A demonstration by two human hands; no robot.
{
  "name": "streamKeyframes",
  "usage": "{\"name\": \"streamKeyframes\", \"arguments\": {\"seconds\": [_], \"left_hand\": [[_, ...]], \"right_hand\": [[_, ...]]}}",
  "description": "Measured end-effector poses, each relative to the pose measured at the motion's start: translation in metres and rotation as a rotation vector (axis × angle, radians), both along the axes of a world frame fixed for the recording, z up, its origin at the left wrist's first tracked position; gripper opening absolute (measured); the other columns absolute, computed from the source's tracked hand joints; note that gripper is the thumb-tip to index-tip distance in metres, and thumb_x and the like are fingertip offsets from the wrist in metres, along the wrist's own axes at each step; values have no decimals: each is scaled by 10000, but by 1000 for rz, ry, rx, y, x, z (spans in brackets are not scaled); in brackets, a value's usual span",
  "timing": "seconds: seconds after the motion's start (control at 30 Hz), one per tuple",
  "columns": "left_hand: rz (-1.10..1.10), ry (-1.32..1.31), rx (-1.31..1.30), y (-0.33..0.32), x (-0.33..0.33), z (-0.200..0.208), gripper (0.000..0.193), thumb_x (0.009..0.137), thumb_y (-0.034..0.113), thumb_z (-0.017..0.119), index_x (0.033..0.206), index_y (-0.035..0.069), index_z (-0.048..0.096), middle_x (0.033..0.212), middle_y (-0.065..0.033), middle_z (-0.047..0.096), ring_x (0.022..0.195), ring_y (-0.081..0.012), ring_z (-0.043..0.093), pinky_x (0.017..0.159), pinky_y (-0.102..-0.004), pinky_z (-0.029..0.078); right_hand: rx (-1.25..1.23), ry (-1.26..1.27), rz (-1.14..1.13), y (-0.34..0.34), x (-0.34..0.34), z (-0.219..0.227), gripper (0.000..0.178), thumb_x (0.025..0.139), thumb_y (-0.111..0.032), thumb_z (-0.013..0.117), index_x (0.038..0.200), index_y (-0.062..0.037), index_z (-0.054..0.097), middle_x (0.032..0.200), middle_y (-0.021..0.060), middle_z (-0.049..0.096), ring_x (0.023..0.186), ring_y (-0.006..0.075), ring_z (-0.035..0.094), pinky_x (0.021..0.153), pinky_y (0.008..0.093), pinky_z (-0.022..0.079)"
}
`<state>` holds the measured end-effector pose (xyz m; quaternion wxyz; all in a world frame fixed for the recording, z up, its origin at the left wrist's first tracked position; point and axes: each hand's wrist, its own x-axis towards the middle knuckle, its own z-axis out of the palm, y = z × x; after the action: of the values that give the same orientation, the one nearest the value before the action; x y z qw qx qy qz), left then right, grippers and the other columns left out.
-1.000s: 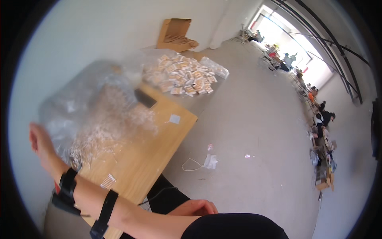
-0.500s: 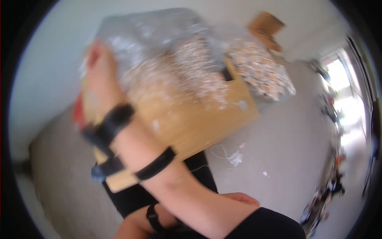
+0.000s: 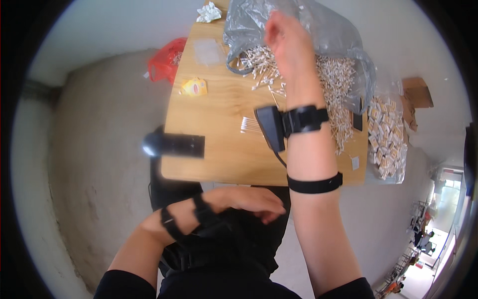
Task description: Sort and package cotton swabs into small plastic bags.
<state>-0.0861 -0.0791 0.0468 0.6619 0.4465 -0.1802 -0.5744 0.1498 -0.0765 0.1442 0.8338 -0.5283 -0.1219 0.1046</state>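
My right hand (image 3: 292, 45) is raised over a large grey plastic bag (image 3: 328, 25) at the far side of the table. Its fingers are curled and slightly blurred; whatever they may hold is hidden. Loose cotton swabs (image 3: 334, 82) spill from the bag's mouth onto the wooden table (image 3: 214, 119), under and beside my right forearm. My left hand (image 3: 254, 200) hovers over my lap before the table's near edge, its fingers loosely apart with nothing in them. A short row of aligned cotton swabs (image 3: 250, 125) lies left of the device strapped to my right wrist.
On the table are a yellow packet (image 3: 194, 86), clear plastic sheets (image 3: 209, 52), crumpled white paper (image 3: 209, 12) and a black-banded object (image 3: 184, 145) at the left edge. A red bag (image 3: 167, 62) hangs left; a clear bag of small packs (image 3: 386, 134) and cardboard (image 3: 417, 93) are right.
My view has swung, so the table now appears upright and further up. My right hand stays over the grey bag area, and my left hand has come into fuller view over my lap.
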Motion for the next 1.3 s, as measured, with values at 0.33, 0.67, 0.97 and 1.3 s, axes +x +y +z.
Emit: {"name": "streamKeyframes", "arguments": {"seconds": [0.33,0.67,0.97,1.3], "left_hand": [[1154,-144,379,103,-17,-26,219,989,243,503,882,65,571,806,5,601,754,-68,516,705,-221,403],[1307,-117,356,128,-28,-26,187,975,238,523,884,81,569,825,9,601,787,-66,534,708,-213,388],[1380,-168,407,134,-28,-20,241,987,276,493,970,61,600,885,1,623,849,-71,553,736,-223,397],[1219,-69,271,122,-10,-5,255,981,241,526,1127,47,602,975,-34,675,846,-83,620,753,-224,461]], "right_hand": [[-922,-557,-14,63,-32,-146,315,772,-179,706,1037,-38,613,944,111,574,891,261,598,767,369,503],[-1294,-440,-255,82,-9,-153,151,815,-225,651,916,-115,673,966,123,592,886,335,605,749,448,491],[-685,-135,-19,32,-66,-103,190,904,-201,604,885,-26,676,680,49,606,635,133,570,581,268,437],[-413,417,360,-95,-170,-91,174,933,-176,546,906,-35,644,771,-38,561,669,44,480,646,201,414]]}}
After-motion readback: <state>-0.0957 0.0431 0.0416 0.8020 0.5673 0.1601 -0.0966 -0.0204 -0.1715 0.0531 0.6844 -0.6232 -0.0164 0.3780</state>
